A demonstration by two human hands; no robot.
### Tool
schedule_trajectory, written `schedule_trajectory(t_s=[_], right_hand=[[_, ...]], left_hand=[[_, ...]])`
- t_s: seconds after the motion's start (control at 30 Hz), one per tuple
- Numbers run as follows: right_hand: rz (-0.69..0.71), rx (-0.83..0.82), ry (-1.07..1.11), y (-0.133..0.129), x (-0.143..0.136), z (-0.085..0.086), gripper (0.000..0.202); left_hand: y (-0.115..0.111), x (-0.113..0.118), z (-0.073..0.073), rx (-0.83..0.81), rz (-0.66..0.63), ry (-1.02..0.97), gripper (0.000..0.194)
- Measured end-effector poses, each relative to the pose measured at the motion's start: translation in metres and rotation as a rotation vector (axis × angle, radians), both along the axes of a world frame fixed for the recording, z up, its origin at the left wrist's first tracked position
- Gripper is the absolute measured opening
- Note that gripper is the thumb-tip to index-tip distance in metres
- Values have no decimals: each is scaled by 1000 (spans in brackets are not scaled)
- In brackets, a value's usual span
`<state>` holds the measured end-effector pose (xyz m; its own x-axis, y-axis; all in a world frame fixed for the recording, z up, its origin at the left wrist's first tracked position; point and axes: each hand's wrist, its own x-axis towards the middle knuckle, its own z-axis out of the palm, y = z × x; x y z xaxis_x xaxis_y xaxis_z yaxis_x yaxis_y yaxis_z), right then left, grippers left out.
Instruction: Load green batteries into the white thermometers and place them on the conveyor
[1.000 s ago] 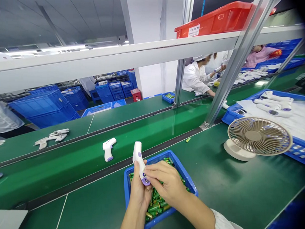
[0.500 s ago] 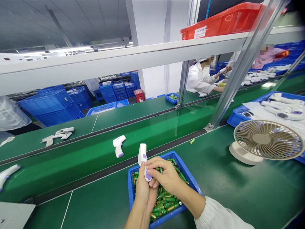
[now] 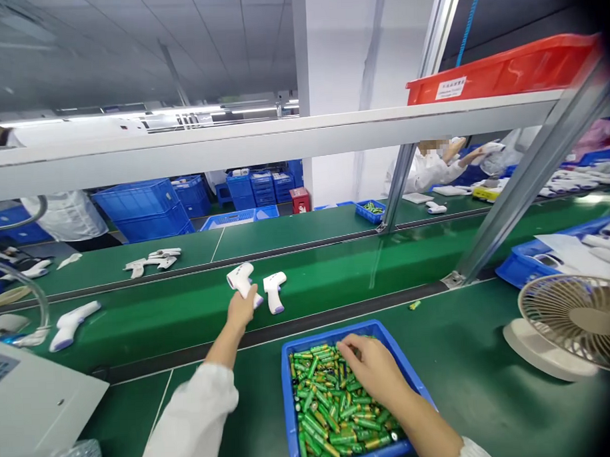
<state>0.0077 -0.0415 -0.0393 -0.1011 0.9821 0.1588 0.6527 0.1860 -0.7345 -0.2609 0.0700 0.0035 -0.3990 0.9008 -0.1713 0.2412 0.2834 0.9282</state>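
My left hand (image 3: 241, 312) is stretched over the green belt, closed round the handle of a white thermometer gun (image 3: 241, 276). Just right of it a second white thermometer gun (image 3: 274, 291) lies on the belt. My right hand (image 3: 372, 365) hovers over the upper right part of a blue tray (image 3: 291, 422) full of green batteries (image 3: 336, 407). Its thumb and fingers are curled towards each other; whether a battery is between them is too small to tell.
Another thermometer gun (image 3: 74, 324) lies on the belt (image 3: 163, 320) at left. A fan (image 3: 583, 319) and a blue bin (image 3: 516, 264) stand at right. A metal post (image 3: 523, 174) rises beyond the table. Across the belt sits a person in white (image 3: 433, 169).
My hands have parted. The left moved forward and left to the belt with the thermometer gun; the right moved over the batteries. The view has shifted left.
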Motion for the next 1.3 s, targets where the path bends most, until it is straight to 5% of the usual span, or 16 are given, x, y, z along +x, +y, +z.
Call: schedule_trajectory(t_s=[0.1,0.2,0.43,0.6,0.77,0.93,1.07,1.3], right_hand=[[70,-60,-132,0,-2,-3,26],[98,-113,-180,0,-5,-5,18],[141,-176,-229,-1,-8,-5,29],[199,-79,-307,-4,-14,-5,18],[255,-10,-354,-8,-18,-8,11],[175,-31,-173,-9,-11,-9,15],[133,-16,328,-8,-8,-7,25],[231,-90,694,-11,-13,2,28]], left_hand=[[32,-33,0,-69,43,160,37],[49,-34,-8,-100,45,302,36],[60,52,-34,-217,-144,244,56],[28,110,-20,-189,-186,-151,40],[-42,147,-1,82,-172,-510,52],[-95,144,-16,340,178,-661,62],[-100,139,-26,232,306,-688,63],[-95,144,-26,252,185,-715,64]])
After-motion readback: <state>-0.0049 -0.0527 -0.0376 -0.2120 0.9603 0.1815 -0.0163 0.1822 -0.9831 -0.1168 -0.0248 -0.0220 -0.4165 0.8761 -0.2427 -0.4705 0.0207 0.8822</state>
